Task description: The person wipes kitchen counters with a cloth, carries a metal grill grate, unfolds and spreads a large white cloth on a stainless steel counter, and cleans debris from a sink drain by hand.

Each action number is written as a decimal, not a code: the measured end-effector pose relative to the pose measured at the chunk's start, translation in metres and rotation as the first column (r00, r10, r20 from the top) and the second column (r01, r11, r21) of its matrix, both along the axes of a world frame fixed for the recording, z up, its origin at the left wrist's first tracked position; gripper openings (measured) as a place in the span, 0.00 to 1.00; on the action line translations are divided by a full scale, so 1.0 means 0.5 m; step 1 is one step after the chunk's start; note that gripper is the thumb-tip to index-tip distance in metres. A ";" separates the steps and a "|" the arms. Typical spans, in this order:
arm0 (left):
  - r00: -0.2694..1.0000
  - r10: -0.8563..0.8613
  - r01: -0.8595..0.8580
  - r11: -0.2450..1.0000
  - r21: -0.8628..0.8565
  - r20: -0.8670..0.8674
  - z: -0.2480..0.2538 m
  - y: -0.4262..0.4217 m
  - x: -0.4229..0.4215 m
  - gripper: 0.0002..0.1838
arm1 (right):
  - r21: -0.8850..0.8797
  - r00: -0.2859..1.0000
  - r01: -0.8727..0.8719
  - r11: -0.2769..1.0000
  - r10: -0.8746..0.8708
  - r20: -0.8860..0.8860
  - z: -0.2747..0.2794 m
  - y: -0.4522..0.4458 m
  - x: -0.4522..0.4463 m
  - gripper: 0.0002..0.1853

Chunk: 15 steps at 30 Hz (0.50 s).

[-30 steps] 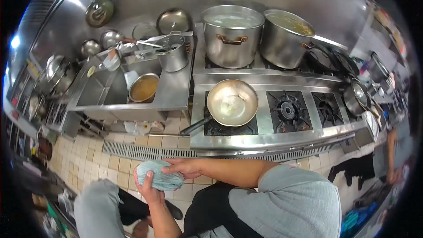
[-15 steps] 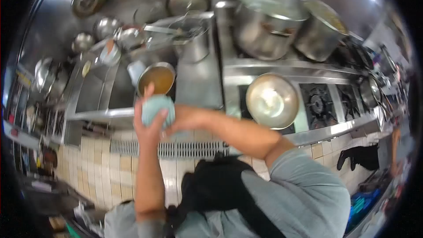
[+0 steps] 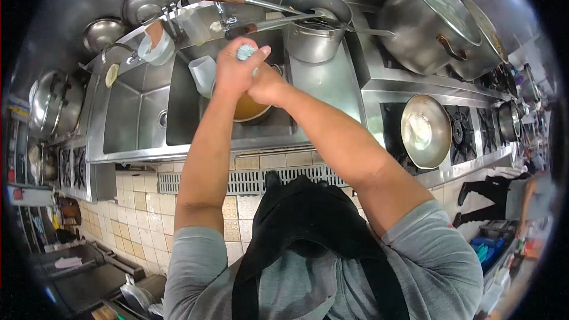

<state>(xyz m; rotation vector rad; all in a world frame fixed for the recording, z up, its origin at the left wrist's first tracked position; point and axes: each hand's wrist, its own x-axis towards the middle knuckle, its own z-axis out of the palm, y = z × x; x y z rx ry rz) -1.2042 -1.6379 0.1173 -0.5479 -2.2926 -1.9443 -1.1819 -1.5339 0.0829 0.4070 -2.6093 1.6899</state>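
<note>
Above the sink (image 3: 133, 104), my left hand (image 3: 233, 70) is wrapped around a bunched pale blue-green cloth (image 3: 245, 53). My right hand (image 3: 266, 86) presses against the left from the right side, fingers closed; the cloth is mostly hidden between the two. Directly below them a round metal pot of brownish liquid (image 3: 249, 111) sits in the right basin, partly covered by my hands and wrists. A white plastic pitcher (image 3: 203, 75) leans beside that pot on its left.
Behind the right basin, long wooden-handled utensils (image 3: 261, 3) lie across a steel pot (image 3: 314, 44). A wide metal bowl (image 3: 425, 131) rests on the stove at right. Two large stockpots (image 3: 424, 29) stand behind it. Another person (image 3: 501, 195) is at far right.
The rounded cloth is now squeezed small between my hands. Both hands have moved farther forward over the sink, and the view has shifted.
</note>
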 end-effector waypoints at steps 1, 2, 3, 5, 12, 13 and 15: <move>0.998 0.061 -0.062 0.994 -0.088 -0.018 -0.034 -0.002 -0.025 0.11 | 0.171 0.993 0.087 0.981 -0.100 0.069 -0.043 -0.008 -0.021 0.22; 0.993 0.112 -0.118 0.978 -0.175 -0.044 -0.054 0.001 -0.044 0.11 | 0.176 0.988 0.114 0.978 -0.130 0.079 -0.044 -0.016 -0.024 0.22; 0.994 0.103 -0.106 0.963 -0.247 -0.026 -0.052 -0.002 -0.042 0.11 | 0.288 0.966 0.129 0.949 -0.187 0.181 -0.040 -0.024 -0.014 0.22; 0.996 0.062 -0.044 0.967 -0.251 0.064 -0.102 -0.005 -0.050 0.10 | 0.406 0.916 0.158 0.900 -0.287 0.280 -0.045 -0.031 0.004 0.23; 0.837 -0.219 0.245 0.969 0.014 0.501 -0.295 -0.023 -0.022 0.11 | 0.677 0.801 -0.085 0.731 -0.354 0.483 -0.132 -0.010 0.067 0.18; 0.689 -0.419 0.327 0.908 0.262 0.592 -0.285 -0.028 -0.027 0.08 | 0.661 0.821 -0.001 0.750 -0.376 0.428 -0.138 0.003 0.076 0.18; 0.439 -0.786 0.360 0.598 0.716 0.435 -0.263 -0.057 -0.031 0.12 | 0.596 0.835 -0.012 0.803 -0.320 0.448 -0.104 0.055 0.104 0.17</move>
